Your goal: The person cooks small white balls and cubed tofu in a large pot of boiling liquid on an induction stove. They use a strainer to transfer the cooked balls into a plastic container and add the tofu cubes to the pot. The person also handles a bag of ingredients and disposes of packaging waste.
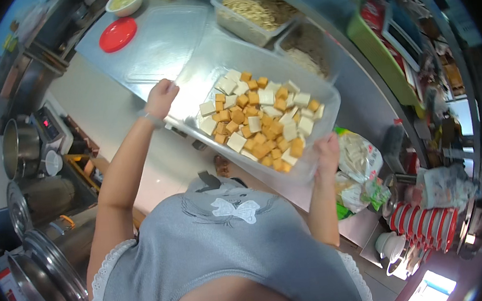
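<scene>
A large translucent plastic bin lies tilted in front of me, partly past the front edge of the steel table. White slabs and orange-brown cubes of food, which look like tofu, are spread over its bottom. My right hand grips the bin's near right corner, thumb on the outside. At the opposite end, my left hand is curled at the left rim, its fingers partly hidden. Just beyond that hand, a clear plastic lid rests flat on the table.
Behind the bin stand two plastic tubs of noodle-like food, one larger in view than the other. A red lid and a white bowl sit at far left. Plastic food bags are at right; steel pots line the left.
</scene>
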{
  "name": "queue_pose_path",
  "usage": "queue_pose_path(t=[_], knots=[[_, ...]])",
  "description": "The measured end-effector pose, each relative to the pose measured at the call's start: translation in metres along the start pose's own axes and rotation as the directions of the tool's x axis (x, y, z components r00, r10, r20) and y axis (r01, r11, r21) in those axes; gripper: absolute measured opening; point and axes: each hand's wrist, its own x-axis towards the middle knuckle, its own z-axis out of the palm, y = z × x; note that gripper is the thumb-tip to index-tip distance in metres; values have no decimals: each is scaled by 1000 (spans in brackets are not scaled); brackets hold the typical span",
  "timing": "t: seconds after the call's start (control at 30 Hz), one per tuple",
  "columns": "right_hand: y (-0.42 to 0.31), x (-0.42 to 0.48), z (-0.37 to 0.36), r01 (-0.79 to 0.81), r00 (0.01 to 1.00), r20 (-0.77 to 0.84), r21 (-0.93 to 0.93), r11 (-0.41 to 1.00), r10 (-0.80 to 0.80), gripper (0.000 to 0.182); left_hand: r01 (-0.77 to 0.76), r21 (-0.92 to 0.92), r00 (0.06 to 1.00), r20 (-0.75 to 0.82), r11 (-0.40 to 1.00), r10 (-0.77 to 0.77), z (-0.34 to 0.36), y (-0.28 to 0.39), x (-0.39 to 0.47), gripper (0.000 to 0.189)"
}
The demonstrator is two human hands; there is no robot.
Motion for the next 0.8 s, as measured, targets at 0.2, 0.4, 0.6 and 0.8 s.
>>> queue_pose_path(t=[0.2,0.4,0.6,0.8], knots=[[-88,61,166,187,879,454,-46,981,-146,14,228,-349,831,-418,909,-368,-147,-43,-27,13],[-79,74,387,73,757,645,73,995,-103,15,206,-505,710,-512,838,-483,-297,-95,-33,16],[-57,95,550,-24,628,768,-141,990,125,11,163,-361,544,-743,918,-389,-386,-139,-46,13],[-52,36,722,-74,455,878,-128,989,148,15,-30,-679,341,-696,733,-631,-485,-230,-70,8]])
